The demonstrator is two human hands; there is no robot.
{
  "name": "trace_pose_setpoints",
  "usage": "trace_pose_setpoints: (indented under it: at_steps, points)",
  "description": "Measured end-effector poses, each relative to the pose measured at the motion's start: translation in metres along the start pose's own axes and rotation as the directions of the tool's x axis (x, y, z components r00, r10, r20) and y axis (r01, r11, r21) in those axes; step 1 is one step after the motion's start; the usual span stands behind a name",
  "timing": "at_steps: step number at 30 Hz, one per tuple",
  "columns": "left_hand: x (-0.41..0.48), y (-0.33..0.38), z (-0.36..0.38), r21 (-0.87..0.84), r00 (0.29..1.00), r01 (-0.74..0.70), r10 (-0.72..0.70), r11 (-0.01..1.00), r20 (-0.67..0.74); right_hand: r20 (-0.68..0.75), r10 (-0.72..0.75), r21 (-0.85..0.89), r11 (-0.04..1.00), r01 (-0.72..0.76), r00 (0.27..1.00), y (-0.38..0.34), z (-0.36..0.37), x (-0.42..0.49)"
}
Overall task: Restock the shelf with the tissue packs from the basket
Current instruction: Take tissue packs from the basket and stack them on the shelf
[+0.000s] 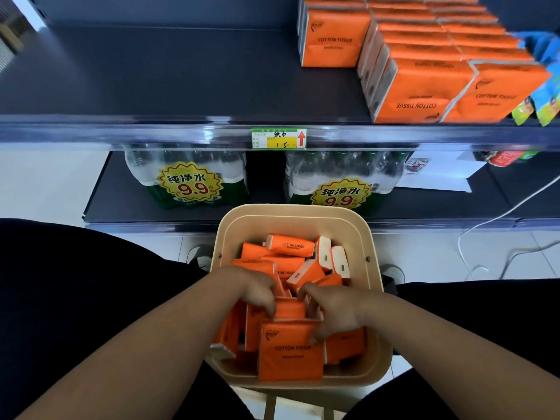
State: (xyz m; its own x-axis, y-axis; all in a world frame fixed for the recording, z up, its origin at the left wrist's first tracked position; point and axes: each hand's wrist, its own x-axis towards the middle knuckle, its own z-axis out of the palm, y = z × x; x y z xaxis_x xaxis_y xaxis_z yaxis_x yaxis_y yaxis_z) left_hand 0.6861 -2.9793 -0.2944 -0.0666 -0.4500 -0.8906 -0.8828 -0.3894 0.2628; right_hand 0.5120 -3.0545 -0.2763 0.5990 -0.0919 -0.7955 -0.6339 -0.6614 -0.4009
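Note:
A beige basket [360, 237] stands between my knees, filled with several orange tissue packs [291, 350]. Both hands reach into it. My left hand [254, 287] curls its fingers over the top edge of an upright orange pack [288, 309] in the middle. My right hand [328, 307] grips the same cluster from the right, thumb on the pack's top and fingers down its side. On the dark shelf [151, 77] above, rows of orange tissue packs [424, 71] stand at the right; its left part is bare.
A price tag [278, 138] hangs on the shelf's front rail. Below it stand two shrink-wrapped bundles of water bottles [188, 180]. Colourful snack bags [545, 95] sit at the shelf's far right. A white cable [485, 225] trails over the tiled floor at the right.

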Motion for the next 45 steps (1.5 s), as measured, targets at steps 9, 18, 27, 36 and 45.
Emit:
trace_pose_setpoints:
  at_steps: [9,18,27,36,45]
  points:
    - [-0.001,-0.002,-0.002,-0.046,0.993,-0.08,0.075,0.996,-0.091,-0.017,0.034,0.083,0.996,-0.032,0.999,0.005,0.006,0.005]
    - [-0.023,-0.009,-0.038,-0.16,0.951,-0.172,0.121,0.972,-0.284,-0.236,-0.054,0.279,0.953,0.121,0.97,0.006,-0.028,-0.019]
    - [-0.112,0.009,-0.129,-0.222,0.802,-0.387,0.208,0.895,-0.56,-0.593,-0.154,0.21,0.918,0.336,0.79,-0.005,-0.109,-0.072]
    - [-0.18,0.035,-0.205,-0.241,0.655,-0.526,0.208,0.816,-0.726,-0.779,-0.212,0.009,0.938,0.348,0.591,-0.018,-0.189,-0.122]
    - [-0.181,0.048,-0.273,-0.494,0.499,-0.739,-0.12,0.459,-0.858,-0.866,-0.225,-0.133,0.964,0.229,0.446,-0.029,-0.291,-0.144]
